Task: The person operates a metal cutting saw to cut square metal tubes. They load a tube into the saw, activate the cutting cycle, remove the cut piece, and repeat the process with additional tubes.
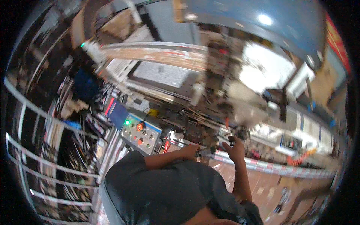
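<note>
Motion blurs the view. My left hand reaches across the front of my body at the machine's near edge, its fingers curled. A dark, slim object shows at its fingertips, too smeared to name. To its right, my right hand is raised with thumb and fingers apart and nothing visible between them. Just beyond those fingers sits a dark round part of the machine; whether they touch it cannot be made out. Behind both hands lies a dark, cluttered machine bed.
A grey control panel with buttons and a lit green lamp stands left of my hands. A large blue machine body hangs overhead. Red-and-white striped edging runs along the front. An orange coiled hose is at right, metal railings at left.
</note>
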### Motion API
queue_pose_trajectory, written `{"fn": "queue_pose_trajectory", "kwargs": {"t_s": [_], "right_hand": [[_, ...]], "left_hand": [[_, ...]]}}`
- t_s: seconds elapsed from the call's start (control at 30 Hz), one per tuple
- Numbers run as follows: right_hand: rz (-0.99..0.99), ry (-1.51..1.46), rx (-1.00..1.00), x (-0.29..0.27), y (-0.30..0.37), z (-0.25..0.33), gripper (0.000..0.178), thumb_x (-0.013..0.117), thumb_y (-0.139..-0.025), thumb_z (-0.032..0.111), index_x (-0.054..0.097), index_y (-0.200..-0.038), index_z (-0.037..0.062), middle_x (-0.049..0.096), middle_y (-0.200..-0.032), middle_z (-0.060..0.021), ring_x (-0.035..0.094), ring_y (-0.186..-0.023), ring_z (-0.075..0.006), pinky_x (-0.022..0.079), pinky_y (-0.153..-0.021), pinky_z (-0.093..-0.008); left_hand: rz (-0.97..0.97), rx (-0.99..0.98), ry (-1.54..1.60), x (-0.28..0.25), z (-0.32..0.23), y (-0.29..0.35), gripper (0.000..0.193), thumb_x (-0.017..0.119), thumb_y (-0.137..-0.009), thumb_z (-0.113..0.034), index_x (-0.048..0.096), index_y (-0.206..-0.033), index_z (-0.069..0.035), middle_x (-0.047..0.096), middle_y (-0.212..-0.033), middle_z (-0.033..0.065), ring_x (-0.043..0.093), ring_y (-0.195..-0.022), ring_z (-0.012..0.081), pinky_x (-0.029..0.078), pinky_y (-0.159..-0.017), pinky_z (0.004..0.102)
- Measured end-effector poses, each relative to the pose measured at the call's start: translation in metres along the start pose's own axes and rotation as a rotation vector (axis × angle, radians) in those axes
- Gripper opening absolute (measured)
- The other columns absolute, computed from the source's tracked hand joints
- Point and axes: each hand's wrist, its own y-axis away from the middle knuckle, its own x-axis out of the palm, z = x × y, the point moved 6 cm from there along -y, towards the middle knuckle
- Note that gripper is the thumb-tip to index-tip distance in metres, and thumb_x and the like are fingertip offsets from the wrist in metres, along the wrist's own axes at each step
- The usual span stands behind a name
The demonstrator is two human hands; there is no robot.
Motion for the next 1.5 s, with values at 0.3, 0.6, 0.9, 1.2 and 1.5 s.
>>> {"fn": "queue_pose_trajectory", "kwargs": {"t_s": [0.3,0.6,0.9,1.2,1.5], "right_hand": [[-0.002,0.452,-0.564,0.064,-0.178,0.342,0.058,0.086,-0.084,0.031,0.07,-0.134,0.0054,0.069,-0.135,-0.0273,0.074,-0.106,-0.0445,0.062,-0.089,-0.05],[-0.038,1.078,-0.404,0.14,-0.404,0.413,0.082,0.091,-0.083,0.049,0.061,-0.14,-0.0011,0.053,-0.156,-0.0301,0.072,-0.123,-0.0395,0.061,-0.103,-0.0453],[0.013,1.104,-0.392,0.151,-0.448,0.418,0.074,0.08,-0.09,0.065,0.072,-0.121,-0.0017,0.077,-0.124,-0.0253,0.074,-0.119,-0.041,0.059,-0.102,-0.0496],[0.003,1.1,-0.376,0.144,-0.441,0.415,0.071,0.079,-0.093,0.063,0.069,-0.127,0.0012,0.074,-0.13,-0.025,0.072,-0.123,-0.0415,0.059,-0.103,-0.0509],[-0.047,1.055,-0.444,0.144,-0.447,0.402,0.075,0.077,-0.091,0.068,0.071,-0.121,-0.0001,0.076,-0.123,-0.0243,0.074,-0.119,-0.0408,0.061,-0.099,-0.0501]], "left_hand": [[-0.205,0.051,0.3,-0.064,0.104,0.073,0.105,0.091,-0.08,-0.054,0.042,-0.161,-0.009,0.063,-0.148,0.0276,0.062,-0.136,0.0457,0.05,-0.111,0.0541],[-0.396,-0.038,0.382,-0.128,0.183,0.141,0.097,0.087,-0.079,-0.041,0.045,-0.159,-0.006,0.067,-0.141,0.0272,0.066,-0.13,0.0442,0.053,-0.107,0.0526],[-0.785,-0.072,0.485,-0.122,0.217,0.174,0.087,0.085,-0.078,-0.037,0.052,-0.151,-0.003,0.07,-0.135,0.0269,0.069,-0.124,0.0451,0.056,-0.103,0.0508],[-0.49,-0.207,0.494,-0.127,0.19,0.154,0.116,0.089,-0.075,-0.062,0.042,-0.164,-0.005,0.065,-0.148,0.0259,0.063,-0.136,0.0455,0.05,-0.112,0.0535],[-0.487,-0.116,0.488,-0.131,0.187,0.141,0.121,0.091,-0.075,-0.062,0.036,-0.166,-0.004,0.064,-0.147,0.029,0.063,-0.135,0.0468,0.05,-0.111,0.0555]]}}
